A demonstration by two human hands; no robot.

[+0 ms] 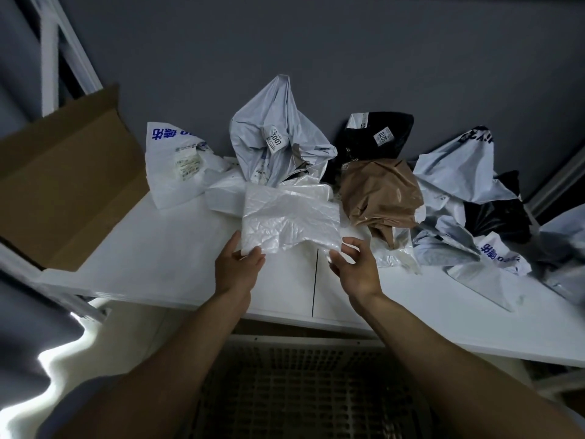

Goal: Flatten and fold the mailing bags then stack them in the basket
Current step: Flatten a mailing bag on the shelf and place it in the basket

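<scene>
A crumpled translucent white mailing bag is lifted a little above the white table. My left hand pinches its near left corner and my right hand pinches its near right corner. Behind it lies a heap of unfolded bags: a white one with blue print, a tall grey one with labels, a black one, a brown one and grey and black ones at the right. A slatted basket stands below the table's front edge, between my forearms.
An open cardboard box stands at the table's left end. A white metal frame rises at the back left. A dark grey wall closes off the back. A seam splits the tabletop near its middle.
</scene>
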